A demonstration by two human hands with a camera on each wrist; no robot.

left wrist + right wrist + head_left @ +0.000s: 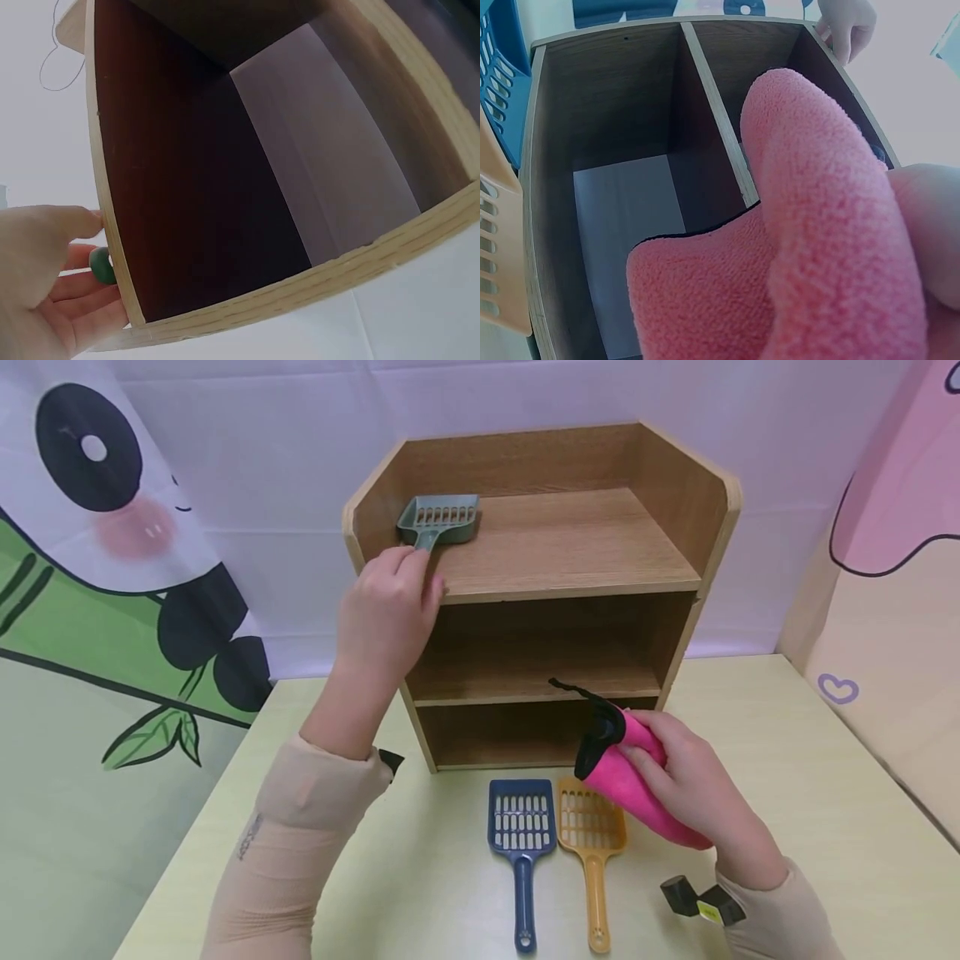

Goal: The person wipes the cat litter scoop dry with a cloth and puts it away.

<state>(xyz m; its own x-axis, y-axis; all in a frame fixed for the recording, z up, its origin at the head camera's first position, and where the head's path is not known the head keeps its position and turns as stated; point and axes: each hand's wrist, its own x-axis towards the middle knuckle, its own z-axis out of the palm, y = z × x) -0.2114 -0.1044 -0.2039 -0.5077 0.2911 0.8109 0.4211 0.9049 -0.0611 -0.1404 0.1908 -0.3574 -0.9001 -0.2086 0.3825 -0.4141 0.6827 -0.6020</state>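
On the top shelf at the left lies a grey-green litter scoop (450,514), slotted head toward the back. My left hand (386,602) holds its handle at the shelf's front edge; in the left wrist view the green handle end (101,265) shows among the fingers, and the thumb is at the board's edge. My right hand (686,772) grips a folded pink fleecy piece (637,789) with black trim and a black cord, above the table in front of the shelf. In the right wrist view the pink fleece (832,217) covers most of the fingers.
A wooden shelf unit (570,589) with three levels stands at the back of the table (405,868). In front of it a blue litter scoop (523,860) and an orange litter scoop (594,860) lie side by side, handles toward me. A printed curtain hangs behind.
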